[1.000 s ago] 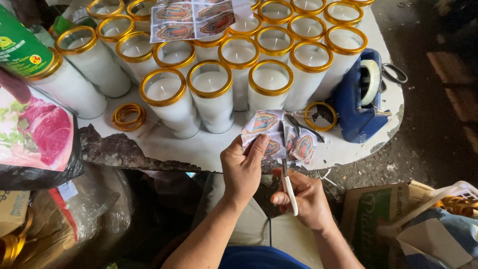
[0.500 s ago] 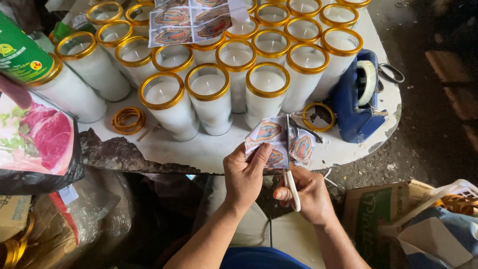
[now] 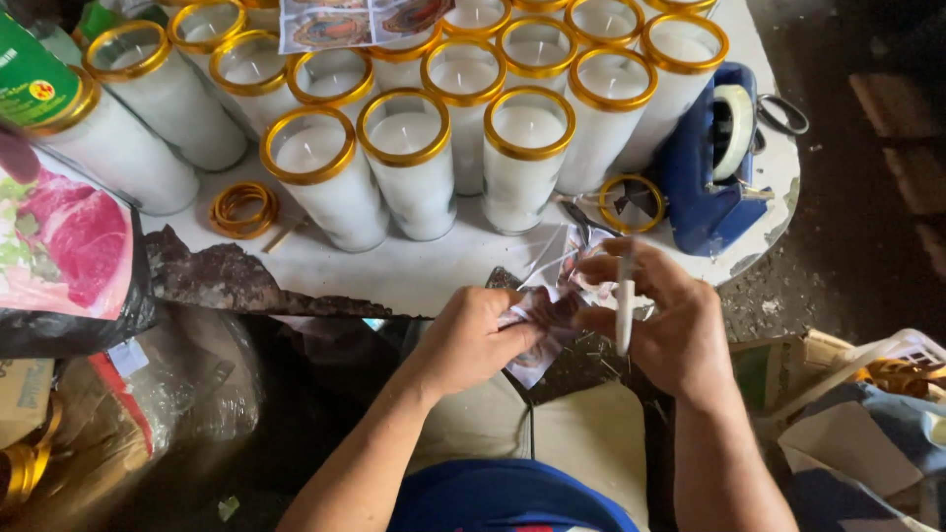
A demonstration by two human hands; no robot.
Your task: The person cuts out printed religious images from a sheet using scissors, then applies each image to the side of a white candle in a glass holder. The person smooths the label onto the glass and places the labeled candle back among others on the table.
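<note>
My left hand pinches a printed paper label at the near edge of a white table. My right hand also grips the label and holds a white-handled tool, likely a cutter, pointing down. Both hands meet over the table's edge. Just beyond them stand several tall glass candles with gold rims, filled with white wax.
A blue tape dispenser and scissors sit at the table's right. Loose gold rings lie on the table. A sheet of printed labels rests on the far candles. A picture-printed bag hangs left; boxes lie at right.
The label was held flat above the table edge; now both hands have drawn it lower and closer, crumpling or folding it between them. The view has shifted closer.
</note>
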